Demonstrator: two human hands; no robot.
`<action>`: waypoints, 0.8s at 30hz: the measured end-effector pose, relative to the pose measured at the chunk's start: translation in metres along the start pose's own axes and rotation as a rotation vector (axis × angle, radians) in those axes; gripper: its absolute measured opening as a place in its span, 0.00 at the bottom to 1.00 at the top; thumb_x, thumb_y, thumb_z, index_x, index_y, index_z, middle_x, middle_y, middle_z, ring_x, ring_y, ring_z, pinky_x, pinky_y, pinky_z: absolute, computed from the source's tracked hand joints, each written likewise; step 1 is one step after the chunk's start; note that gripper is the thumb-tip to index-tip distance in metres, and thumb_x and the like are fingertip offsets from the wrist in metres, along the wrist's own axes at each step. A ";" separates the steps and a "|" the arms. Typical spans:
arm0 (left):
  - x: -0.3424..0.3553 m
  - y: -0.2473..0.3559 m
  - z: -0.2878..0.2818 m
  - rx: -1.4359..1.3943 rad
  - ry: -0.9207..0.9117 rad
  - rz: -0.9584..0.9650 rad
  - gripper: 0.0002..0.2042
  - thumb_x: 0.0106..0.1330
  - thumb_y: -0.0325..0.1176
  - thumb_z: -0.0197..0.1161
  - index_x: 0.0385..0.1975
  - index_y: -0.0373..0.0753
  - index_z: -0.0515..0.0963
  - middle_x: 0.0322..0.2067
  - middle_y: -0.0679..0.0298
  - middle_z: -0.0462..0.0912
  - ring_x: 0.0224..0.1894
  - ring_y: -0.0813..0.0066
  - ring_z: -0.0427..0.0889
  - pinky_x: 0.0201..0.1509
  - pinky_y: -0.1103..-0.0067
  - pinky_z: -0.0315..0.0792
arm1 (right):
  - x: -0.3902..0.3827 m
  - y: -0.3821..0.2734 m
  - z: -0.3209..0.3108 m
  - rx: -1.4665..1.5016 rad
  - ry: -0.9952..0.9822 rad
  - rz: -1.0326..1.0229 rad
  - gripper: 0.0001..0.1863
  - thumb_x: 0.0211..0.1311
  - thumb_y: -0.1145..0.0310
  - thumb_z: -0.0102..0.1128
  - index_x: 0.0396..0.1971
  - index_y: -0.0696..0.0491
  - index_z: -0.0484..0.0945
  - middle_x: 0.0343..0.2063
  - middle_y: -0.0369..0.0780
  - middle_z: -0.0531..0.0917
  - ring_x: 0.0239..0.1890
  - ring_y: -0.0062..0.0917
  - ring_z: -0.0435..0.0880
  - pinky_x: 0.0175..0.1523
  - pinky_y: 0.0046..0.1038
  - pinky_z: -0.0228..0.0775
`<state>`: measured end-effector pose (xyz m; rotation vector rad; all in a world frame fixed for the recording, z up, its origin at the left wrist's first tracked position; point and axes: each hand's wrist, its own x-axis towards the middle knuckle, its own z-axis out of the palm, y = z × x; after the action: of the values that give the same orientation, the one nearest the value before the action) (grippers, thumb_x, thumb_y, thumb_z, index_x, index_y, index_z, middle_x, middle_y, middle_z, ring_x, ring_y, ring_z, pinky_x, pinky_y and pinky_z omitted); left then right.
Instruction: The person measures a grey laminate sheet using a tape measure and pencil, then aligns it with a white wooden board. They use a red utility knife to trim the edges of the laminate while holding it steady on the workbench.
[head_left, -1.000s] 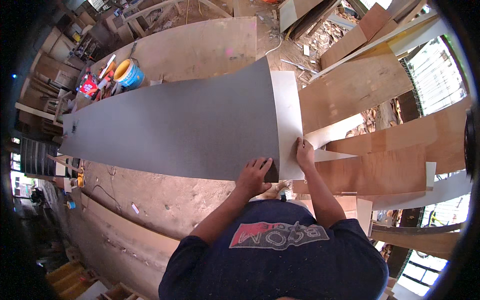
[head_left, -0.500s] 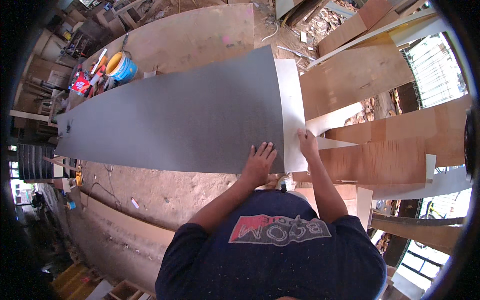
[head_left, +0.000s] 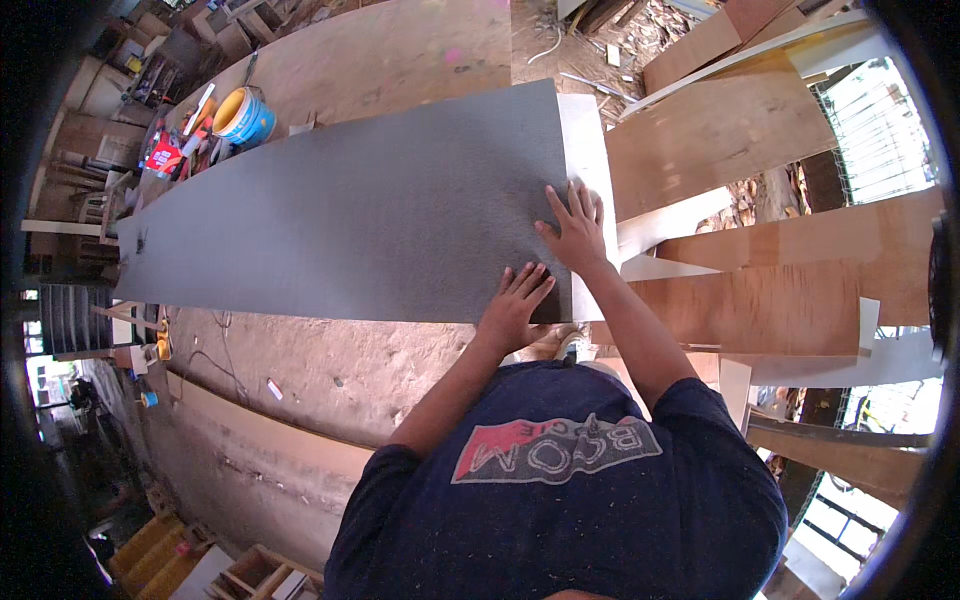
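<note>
A long dark grey sheet [head_left: 360, 200] stretches from the left across to my hands, over a white board [head_left: 588, 150] whose strip shows past the sheet's right end. My left hand [head_left: 515, 308] rests on the sheet near its close right corner, fingers spread. Farther up, my right hand [head_left: 575, 228] lies across the sheet's right edge and the white strip, its fingers apart. Neither hand grips anything.
Behind the sheet a large brown board [head_left: 420, 55] lies flat. At its left stand a blue bucket [head_left: 245, 118] with a yellow inside and a red package [head_left: 163, 158] among tools. Several plywood panels [head_left: 720, 140] lie at the right.
My right hand has let go of the white board's right edge and moved up and left to lie flat on the sheet's edge. My left hand stays on the sheet.
</note>
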<state>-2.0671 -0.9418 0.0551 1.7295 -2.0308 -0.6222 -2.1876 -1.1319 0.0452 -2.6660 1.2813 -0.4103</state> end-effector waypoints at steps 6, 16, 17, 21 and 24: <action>0.000 0.000 -0.003 0.031 -0.030 -0.010 0.45 0.53 0.47 0.76 0.73 0.45 0.65 0.76 0.53 0.59 0.80 0.54 0.55 0.81 0.50 0.47 | -0.001 0.006 -0.006 0.044 -0.033 0.020 0.38 0.71 0.44 0.59 0.77 0.39 0.60 0.74 0.54 0.61 0.79 0.51 0.52 0.79 0.55 0.38; -0.014 0.005 -0.032 -0.094 0.171 0.074 0.49 0.47 0.43 0.80 0.74 0.44 0.66 0.76 0.52 0.61 0.78 0.53 0.59 0.81 0.54 0.52 | -0.057 0.068 -0.005 0.629 -0.041 0.592 0.33 0.77 0.47 0.50 0.76 0.40 0.58 0.64 0.60 0.74 0.65 0.58 0.74 0.68 0.51 0.65; -0.018 0.006 -0.038 -0.115 0.220 0.066 0.48 0.47 0.43 0.80 0.73 0.44 0.66 0.76 0.52 0.61 0.78 0.53 0.60 0.80 0.55 0.54 | -0.056 0.060 -0.012 0.602 -0.087 0.639 0.32 0.78 0.48 0.49 0.76 0.41 0.58 0.61 0.61 0.76 0.63 0.59 0.75 0.67 0.51 0.66; -0.027 0.005 -0.061 -0.170 0.318 0.093 0.47 0.49 0.50 0.79 0.72 0.43 0.69 0.73 0.53 0.67 0.75 0.53 0.66 0.79 0.56 0.59 | -0.067 0.056 -0.023 0.541 -0.042 0.572 0.33 0.78 0.48 0.47 0.77 0.40 0.56 0.57 0.59 0.80 0.61 0.60 0.77 0.66 0.52 0.67; -0.028 0.007 -0.065 -0.137 0.340 0.101 0.46 0.49 0.52 0.79 0.71 0.42 0.70 0.72 0.53 0.69 0.74 0.52 0.67 0.78 0.56 0.61 | -0.089 0.063 -0.001 0.541 0.015 0.579 0.33 0.78 0.47 0.47 0.77 0.39 0.56 0.57 0.58 0.80 0.62 0.59 0.76 0.67 0.51 0.66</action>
<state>-2.0311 -0.9184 0.1122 1.5254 -1.7818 -0.3929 -2.2875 -1.1015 0.0145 -1.7664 1.5869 -0.5816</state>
